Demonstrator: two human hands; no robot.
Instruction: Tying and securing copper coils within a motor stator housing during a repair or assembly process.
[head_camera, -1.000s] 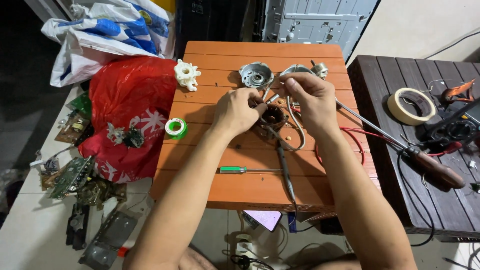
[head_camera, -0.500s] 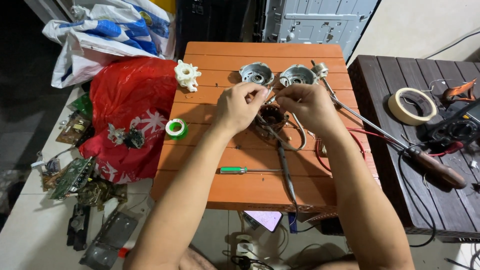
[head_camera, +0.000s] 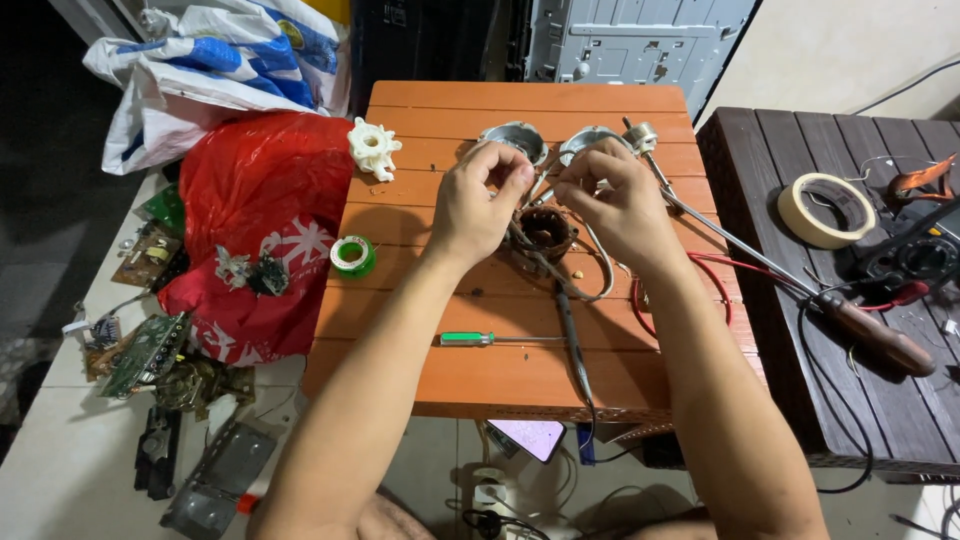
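Surface: orange slatted wooden counter (head_camera: 450, 375) seen from above, with a dark slatted counter (head_camera: 760, 180) just beside it on the right and a pale floor on the left.
Left hand (head_camera: 480, 205): raised over the middle of the orange counter, fingers pinched together on something too small to make out; the grip is narrow.
Right hand (head_camera: 615, 200): held close to the left one, fingertips nearly meeting it, also pinched narrow on a thin piece I cannot identify.
Motor coil (head_camera: 545, 232): small brown wound part lying on the orange counter just below and between the 2 hands, with wires trailing from it.
Metal caps (head_camera: 512, 135): 2 round grey shells behind the hands, partly hidden by the fingers.
Near items: green-handled screwdriver (head_camera: 490, 339) lying across the front slats; green tape roll (head_camera: 352, 254) at the left edge; white toothed plastic wheel (head_camera: 373, 148) at the back left.
Right side: soldering iron (head_camera: 870, 335) with a brown handle and a roll of masking tape (head_camera: 826, 209) on the dark counter.
Left side: red plastic bag (head_camera: 250, 200) and green circuit boards (head_camera: 145, 352) on the floor.
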